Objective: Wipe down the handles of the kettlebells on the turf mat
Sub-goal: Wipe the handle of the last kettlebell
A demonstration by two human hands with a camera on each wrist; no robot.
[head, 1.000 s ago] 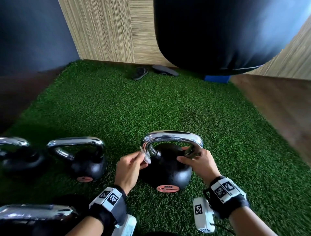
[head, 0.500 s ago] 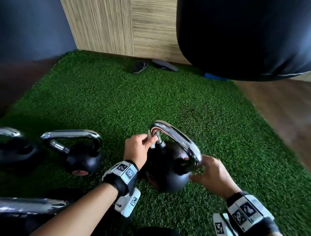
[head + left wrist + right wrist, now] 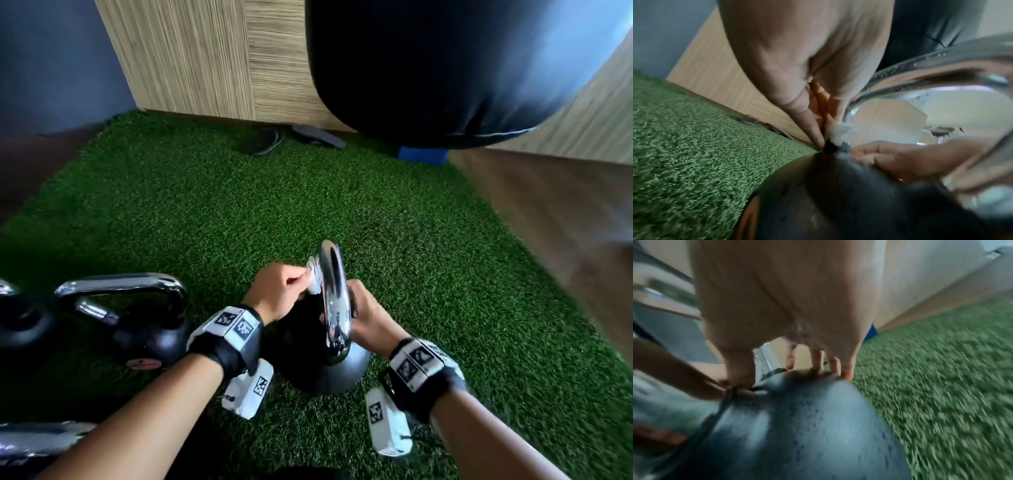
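A black kettlebell (image 3: 329, 370) with a chrome handle (image 3: 334, 291) stands on the green turf mat (image 3: 205, 212), its handle edge-on to me. My left hand (image 3: 303, 277) pinches a small white wipe (image 3: 313, 281) against the far left side of that handle. In the left wrist view the wipe (image 3: 840, 131) sits at my fingertips where the handle (image 3: 920, 65) meets the ball. My right hand (image 3: 366, 318) grips the kettlebell from the right, below the handle. The blurred right wrist view has its thumb and fingers (image 3: 846, 369) on top of the ball (image 3: 807, 426).
A second kettlebell (image 3: 147, 332) stands to the left, a third (image 3: 20, 329) at the left edge, and another chrome handle (image 3: 34, 442) lies bottom left. A black punching bag (image 3: 445, 68) hangs ahead. Sandals (image 3: 263, 142) and a blue block (image 3: 423, 156) lie by the wall. Wooden floor (image 3: 548, 222) borders the mat on the right.
The kettlebell has turned from handle side-on to handle edge-on. My left hand moved the wipe up the handle's far side. My right hand stayed on the bell and swung towards me.
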